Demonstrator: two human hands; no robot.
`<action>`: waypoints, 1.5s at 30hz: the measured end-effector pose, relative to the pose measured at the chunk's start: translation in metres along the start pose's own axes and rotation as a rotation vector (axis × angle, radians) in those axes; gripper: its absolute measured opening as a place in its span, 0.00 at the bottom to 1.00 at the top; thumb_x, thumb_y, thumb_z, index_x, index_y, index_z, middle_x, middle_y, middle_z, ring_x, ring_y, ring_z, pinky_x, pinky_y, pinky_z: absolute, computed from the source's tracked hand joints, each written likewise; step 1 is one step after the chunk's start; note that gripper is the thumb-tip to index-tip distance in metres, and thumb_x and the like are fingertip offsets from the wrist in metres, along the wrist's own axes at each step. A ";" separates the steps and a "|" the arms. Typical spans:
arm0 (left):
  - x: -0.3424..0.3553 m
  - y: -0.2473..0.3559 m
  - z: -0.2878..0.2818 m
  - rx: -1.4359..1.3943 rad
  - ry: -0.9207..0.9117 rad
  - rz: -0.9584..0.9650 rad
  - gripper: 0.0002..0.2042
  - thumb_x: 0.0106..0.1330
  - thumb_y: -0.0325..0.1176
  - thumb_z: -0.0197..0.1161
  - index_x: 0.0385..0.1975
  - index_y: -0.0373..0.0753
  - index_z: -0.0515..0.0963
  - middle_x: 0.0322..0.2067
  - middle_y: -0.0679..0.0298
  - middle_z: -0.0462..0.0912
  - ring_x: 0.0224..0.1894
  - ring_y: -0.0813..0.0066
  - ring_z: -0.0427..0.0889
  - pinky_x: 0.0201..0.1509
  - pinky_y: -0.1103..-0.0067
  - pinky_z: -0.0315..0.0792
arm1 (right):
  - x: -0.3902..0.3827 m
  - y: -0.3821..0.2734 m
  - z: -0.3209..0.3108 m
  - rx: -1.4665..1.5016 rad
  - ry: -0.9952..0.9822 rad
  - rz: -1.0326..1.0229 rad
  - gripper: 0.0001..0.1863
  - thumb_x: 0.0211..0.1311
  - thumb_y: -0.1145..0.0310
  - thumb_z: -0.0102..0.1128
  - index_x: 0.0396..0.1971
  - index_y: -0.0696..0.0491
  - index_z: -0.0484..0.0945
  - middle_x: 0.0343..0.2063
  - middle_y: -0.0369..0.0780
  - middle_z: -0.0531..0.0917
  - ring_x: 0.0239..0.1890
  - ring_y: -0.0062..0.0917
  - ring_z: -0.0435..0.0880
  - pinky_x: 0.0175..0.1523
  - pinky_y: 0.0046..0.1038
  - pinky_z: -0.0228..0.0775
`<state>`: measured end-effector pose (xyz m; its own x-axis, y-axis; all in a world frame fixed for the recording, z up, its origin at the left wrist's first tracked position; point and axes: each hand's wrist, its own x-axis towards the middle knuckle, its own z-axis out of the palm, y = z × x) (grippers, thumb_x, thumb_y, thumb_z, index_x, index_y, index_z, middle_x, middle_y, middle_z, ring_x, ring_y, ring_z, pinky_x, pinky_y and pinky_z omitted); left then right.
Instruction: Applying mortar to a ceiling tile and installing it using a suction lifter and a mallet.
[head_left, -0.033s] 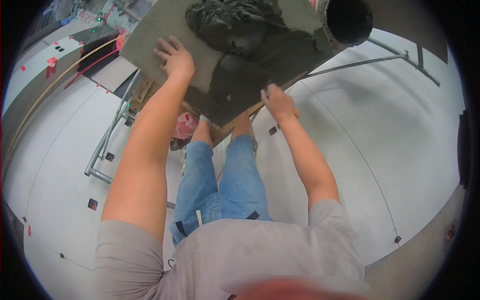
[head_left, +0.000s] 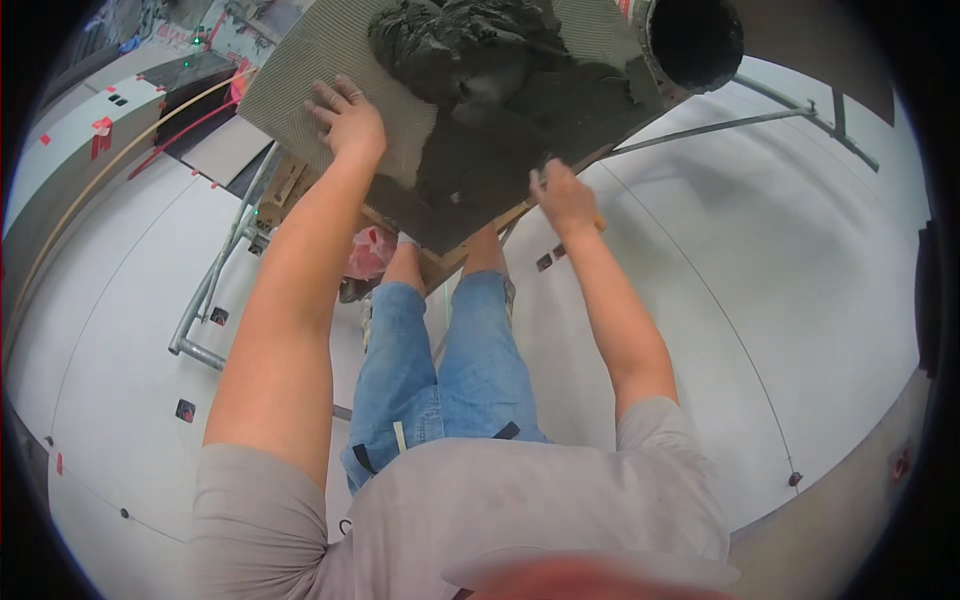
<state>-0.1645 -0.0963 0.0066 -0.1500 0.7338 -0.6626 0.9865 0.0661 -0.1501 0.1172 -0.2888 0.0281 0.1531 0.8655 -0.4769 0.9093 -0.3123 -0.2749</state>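
Observation:
A large tile with fine ridges lies raised in front of me, one corner pointing toward my legs. Dark grey mortar is heaped at its far middle and spread smoother over the near right part. My left hand rests open on the bare ridged area, fingers spread. Over the near right edge, my right hand is closed around a trowel, whose orange handle end sticks out behind the fist. The trowel's blade is hard to tell from the dark mortar.
A mortar-smeared bucket stands beyond the tile's right corner. Metal scaffold tubes run beneath and to both sides. A pink plastic bag lies by my left leg. White panels with dark joints spread below.
My right hand has shifted slightly to the right with the trowel. My left hand stays on nearly the same spot of the tile.

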 end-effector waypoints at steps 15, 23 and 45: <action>-0.012 -0.072 0.000 -0.033 0.017 0.027 0.62 0.49 0.43 0.80 0.77 0.37 0.37 0.76 0.40 0.33 0.75 0.28 0.41 0.65 0.46 0.69 | 0.066 -0.106 -0.037 1.319 -0.640 0.528 0.18 0.71 0.54 0.50 0.25 0.50 0.68 0.15 0.31 0.68 0.13 0.20 0.65 0.21 0.26 0.61; -0.027 -0.116 0.038 -0.223 0.213 0.129 0.60 0.50 0.49 0.78 0.74 0.26 0.43 0.75 0.36 0.39 0.77 0.37 0.44 0.77 0.62 0.55 | 0.071 -0.083 -0.053 -0.186 -0.197 -0.435 0.15 0.66 0.55 0.58 0.29 0.52 0.75 0.22 0.44 0.82 0.25 0.38 0.87 0.29 0.39 0.79; -0.010 -0.100 0.056 0.031 0.183 0.047 0.50 0.60 0.45 0.69 0.72 0.22 0.47 0.74 0.33 0.42 0.76 0.31 0.44 0.77 0.53 0.50 | 0.080 -0.057 -0.034 0.498 -0.215 0.412 0.20 0.65 0.54 0.54 0.34 0.59 0.79 0.32 0.56 0.85 0.39 0.55 0.84 0.45 0.50 0.75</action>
<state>-0.2658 -0.1485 -0.0124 -0.0862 0.8464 -0.5255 0.9892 0.0100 -0.1460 0.0906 -0.1887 0.0337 0.3215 0.5558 -0.7666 0.4984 -0.7877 -0.3621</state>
